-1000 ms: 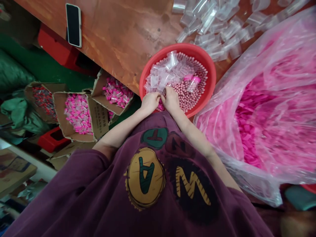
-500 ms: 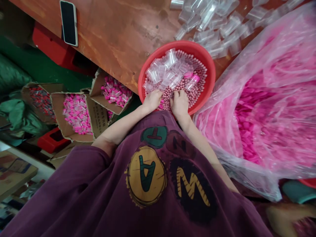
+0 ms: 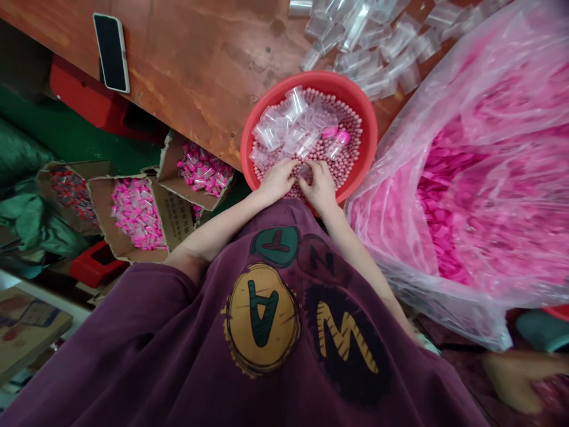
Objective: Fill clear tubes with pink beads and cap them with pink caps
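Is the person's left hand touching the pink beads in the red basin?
Touching. The head view shows the left hand with its fingers lying on the pink beads inside the red basin.

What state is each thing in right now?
Basin: upright, holding beads and clear tubes.
Phone: face up, screen dark.
Boxes: open, holding capped tubes.
Bag: bulging with pink pieces.
Table tubes: empty, lying loose.
Left hand: on beads, grip unclear.
Right hand: on beads, grip unclear.
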A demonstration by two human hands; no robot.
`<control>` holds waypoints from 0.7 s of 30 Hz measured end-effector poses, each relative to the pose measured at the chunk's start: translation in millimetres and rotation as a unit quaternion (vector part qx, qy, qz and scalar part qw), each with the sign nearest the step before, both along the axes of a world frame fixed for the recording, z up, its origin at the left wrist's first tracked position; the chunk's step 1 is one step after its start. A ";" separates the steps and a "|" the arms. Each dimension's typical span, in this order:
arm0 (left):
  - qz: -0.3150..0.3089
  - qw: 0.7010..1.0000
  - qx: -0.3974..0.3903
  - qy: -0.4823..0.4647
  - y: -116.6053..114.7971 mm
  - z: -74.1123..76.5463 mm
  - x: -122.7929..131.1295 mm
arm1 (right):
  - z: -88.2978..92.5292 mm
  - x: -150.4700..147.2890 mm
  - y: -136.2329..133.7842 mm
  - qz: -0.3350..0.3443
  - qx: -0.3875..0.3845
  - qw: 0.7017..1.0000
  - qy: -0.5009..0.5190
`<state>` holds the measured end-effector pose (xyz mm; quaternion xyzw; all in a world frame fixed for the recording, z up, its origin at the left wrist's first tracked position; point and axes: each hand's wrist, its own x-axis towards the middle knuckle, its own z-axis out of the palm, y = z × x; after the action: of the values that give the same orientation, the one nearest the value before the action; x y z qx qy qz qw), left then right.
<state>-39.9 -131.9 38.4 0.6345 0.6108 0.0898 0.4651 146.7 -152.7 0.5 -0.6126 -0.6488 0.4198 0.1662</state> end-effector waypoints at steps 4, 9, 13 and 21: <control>0.003 0.998 0.030 0.047 -6.4 8.8 -7.5 | 13.6 1.4 6.1 0.095 -0.001 0.993 -0.071; -0.092 0.991 0.026 0.091 0.0 16.4 14.6 | 22.5 30.9 -7.3 -0.015 0.012 0.999 -0.041; -0.183 0.964 0.002 0.192 13.7 20.0 44.2 | 36.4 44.1 -23.2 0.009 0.008 0.999 -0.033; -0.292 0.924 0.030 0.244 22.7 23.7 43.5 | 50.9 35.1 -45.1 0.072 -0.004 0.997 -0.039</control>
<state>3.6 -109.2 62.0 0.8009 0.4896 -0.1893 0.2882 181.8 -197.7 51.5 -0.5812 -0.6953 0.4089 0.1078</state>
